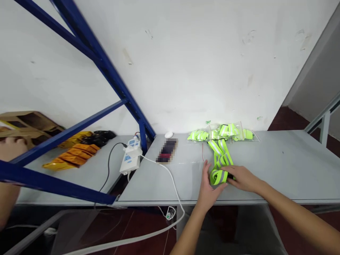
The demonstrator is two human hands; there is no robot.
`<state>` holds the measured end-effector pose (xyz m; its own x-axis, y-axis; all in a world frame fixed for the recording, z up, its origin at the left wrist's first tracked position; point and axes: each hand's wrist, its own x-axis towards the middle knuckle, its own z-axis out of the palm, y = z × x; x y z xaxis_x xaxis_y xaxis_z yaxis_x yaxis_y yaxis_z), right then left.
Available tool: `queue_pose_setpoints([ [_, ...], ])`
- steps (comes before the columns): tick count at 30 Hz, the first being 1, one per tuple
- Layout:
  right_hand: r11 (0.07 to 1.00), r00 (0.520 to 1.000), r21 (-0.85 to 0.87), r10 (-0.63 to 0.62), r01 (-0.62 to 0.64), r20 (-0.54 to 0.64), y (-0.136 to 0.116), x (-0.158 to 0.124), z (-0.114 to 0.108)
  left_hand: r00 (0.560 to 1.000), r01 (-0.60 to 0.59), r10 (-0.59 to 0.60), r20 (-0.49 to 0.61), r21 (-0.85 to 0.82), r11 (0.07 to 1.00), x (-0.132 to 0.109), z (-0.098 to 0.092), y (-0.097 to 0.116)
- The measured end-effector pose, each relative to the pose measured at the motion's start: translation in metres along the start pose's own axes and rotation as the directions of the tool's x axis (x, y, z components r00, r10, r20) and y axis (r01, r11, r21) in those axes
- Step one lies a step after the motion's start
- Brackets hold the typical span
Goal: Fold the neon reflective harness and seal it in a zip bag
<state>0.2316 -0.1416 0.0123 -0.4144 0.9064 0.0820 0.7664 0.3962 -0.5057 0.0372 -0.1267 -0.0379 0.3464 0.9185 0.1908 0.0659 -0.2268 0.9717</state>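
Note:
A neon yellow-green reflective vest strap [219,159] with silver stripes lies on the grey table [278,166], its lower end gathered in a loop. My left hand [208,186] grips the loop's left and lower side. My right hand [240,179] is shut over its right side, and a dark piece shows beneath those fingers. Behind the strap, several clear bags of folded neon reflective material [220,132] lie against the wall. A thin red wire [203,152] lies just left of the strap.
A blurred phone [167,150] and a white round object [168,134] lie left of the strap. Beyond stand a white power strip [130,159], blue shelf frame [106,67], orange packets [71,157] and a cardboard box [29,124]. Another person's arm [10,148] shows far left.

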Motion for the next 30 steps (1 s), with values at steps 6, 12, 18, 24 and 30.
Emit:
queue_pose_setpoints([
  [6, 0.847, 0.996, 0.525, 0.078, -0.083, 0.032, -0.017, 0.029, -0.046, 0.99, 0.099, -0.08, 0.119, -0.155, 0.983, 0.04, -0.007, 0.02],
  [12, 0.645, 0.967, 0.727, 0.228, -0.237, 0.113, -0.009, 0.054, -0.089, 0.939, 0.171, -0.079, 0.334, -0.255, 0.952, 0.093, -0.02, 0.053],
  [18, 0.395, 0.884, 0.835, 0.419, -0.383, 0.208, 0.025, 0.047, -0.11, 0.745, 0.347, -0.112, 0.658, -0.239, 0.907, 0.127, -0.022, 0.067],
  [24, 0.471, 0.842, 0.79, 0.53, -0.393, 0.103, 0.078, 0.022, -0.121, 0.382, 0.388, -0.277, 0.881, 0.119, 0.914, 0.131, 0.008, 0.042],
  [30, 0.572, 0.794, 0.701, 0.608, -0.425, -0.015, 0.114, -0.006, -0.114, 0.443, 0.497, -0.393, 0.806, 0.144, 0.856, 0.127, -0.002, 0.032],
])
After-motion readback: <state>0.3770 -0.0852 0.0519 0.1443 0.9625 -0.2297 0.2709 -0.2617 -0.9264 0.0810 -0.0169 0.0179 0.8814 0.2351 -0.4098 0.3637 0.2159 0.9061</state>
